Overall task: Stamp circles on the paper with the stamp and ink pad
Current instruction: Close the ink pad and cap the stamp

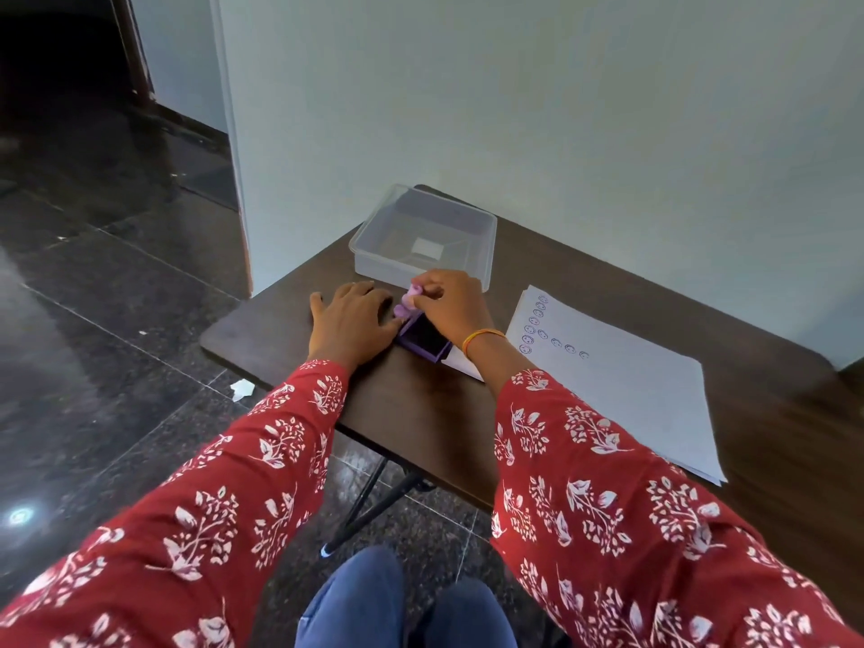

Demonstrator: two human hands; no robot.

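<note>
The paper (622, 381) lies on the surface (411, 413) to the right of both your hands, long edge running away rightward. The ink pad (426, 344) sits between them. Your right hand (451, 301), nearer the paper, pinches the stamp (407, 302) over the pad; your left hand (348, 322) rests spread flat, touching the pad's edge.

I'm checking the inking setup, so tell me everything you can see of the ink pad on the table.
The ink pad is a small purple case, plastic by the look, lying open and flat on the dark wooden table, with a dark, nearly black inking surface facing up. It sits between the hands, in front of the clear plastic container and left of the stamped paper. The left hand steadies its left edge; the right hand holds the pale purple stamp at its far end. Whether its near corner overlaps the paper is unclear.
</note>
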